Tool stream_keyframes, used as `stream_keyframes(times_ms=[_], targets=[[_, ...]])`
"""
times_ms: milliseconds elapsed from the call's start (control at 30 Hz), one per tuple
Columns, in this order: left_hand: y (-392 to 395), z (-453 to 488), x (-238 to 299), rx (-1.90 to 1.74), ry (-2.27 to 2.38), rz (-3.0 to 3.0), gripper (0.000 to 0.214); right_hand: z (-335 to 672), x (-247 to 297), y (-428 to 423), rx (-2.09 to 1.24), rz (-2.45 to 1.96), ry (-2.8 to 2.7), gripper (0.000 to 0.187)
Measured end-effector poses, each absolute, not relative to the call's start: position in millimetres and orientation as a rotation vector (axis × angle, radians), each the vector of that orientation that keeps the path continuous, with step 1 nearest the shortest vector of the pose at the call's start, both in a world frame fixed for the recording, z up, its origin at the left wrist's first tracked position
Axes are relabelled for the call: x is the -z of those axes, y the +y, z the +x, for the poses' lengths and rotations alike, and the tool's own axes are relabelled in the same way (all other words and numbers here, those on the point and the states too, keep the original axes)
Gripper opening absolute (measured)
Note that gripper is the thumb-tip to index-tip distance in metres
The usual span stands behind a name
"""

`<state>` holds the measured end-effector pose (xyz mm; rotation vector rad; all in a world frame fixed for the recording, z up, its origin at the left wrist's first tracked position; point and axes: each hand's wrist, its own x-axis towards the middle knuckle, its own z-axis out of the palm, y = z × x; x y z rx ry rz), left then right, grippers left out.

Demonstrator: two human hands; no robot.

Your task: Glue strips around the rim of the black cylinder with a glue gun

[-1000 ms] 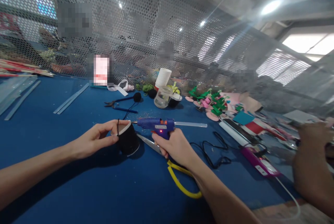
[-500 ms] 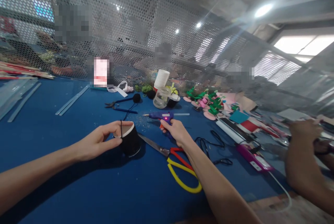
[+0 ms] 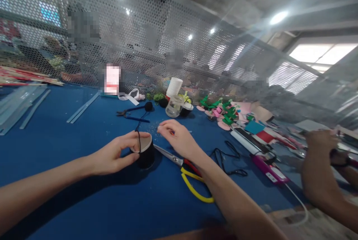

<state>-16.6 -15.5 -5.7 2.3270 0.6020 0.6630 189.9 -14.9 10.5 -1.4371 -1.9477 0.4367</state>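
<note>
My left hand [image 3: 119, 155] is closed on the rim of a small black-covered cup [image 3: 147, 157] with a pale inside. The cup is tilted a little, and a thin black cord [image 3: 137, 130] rises from its near rim. To the right of the cup, my right hand [image 3: 177, 137] hovers over the table with loosely bent fingers that grip nothing I can see. Behind that hand the glue gun is mostly hidden; its orange trigger [image 3: 172, 133] and clear glue stick [image 3: 190, 132] show. Below lie large scissors [image 3: 197, 191] with yellow and red handles, partly covered by my right forearm.
Blue-handled pliers [image 3: 131, 114] and a black pompom [image 3: 148, 106] lie behind the cup. Farther back stand a clear jar [image 3: 173, 107] and stacked white cups [image 3: 175, 86]. Black cable [image 3: 231, 154] and a purple power strip [image 3: 270, 169] lie rightward. Another person's arm [image 3: 319, 169] reaches in.
My right hand has come off the glue gun's handle and shifted left toward the cup, now covering the gun. The cup in my left hand sits slightly farther right and more upright.
</note>
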Motion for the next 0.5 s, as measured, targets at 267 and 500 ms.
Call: stream_keyframes(times_ms=[267, 500], targets=[[-16, -16, 10, -0.709, 0.643, 2.416, 0.014, 140, -19, -18, -0.769, -1.152, -2.149, 0.035], [-10, -17, 10, -0.719, 0.613, 2.16, 0.017, 163, -13, -25, -0.818, -1.125, -1.779, 0.015]])
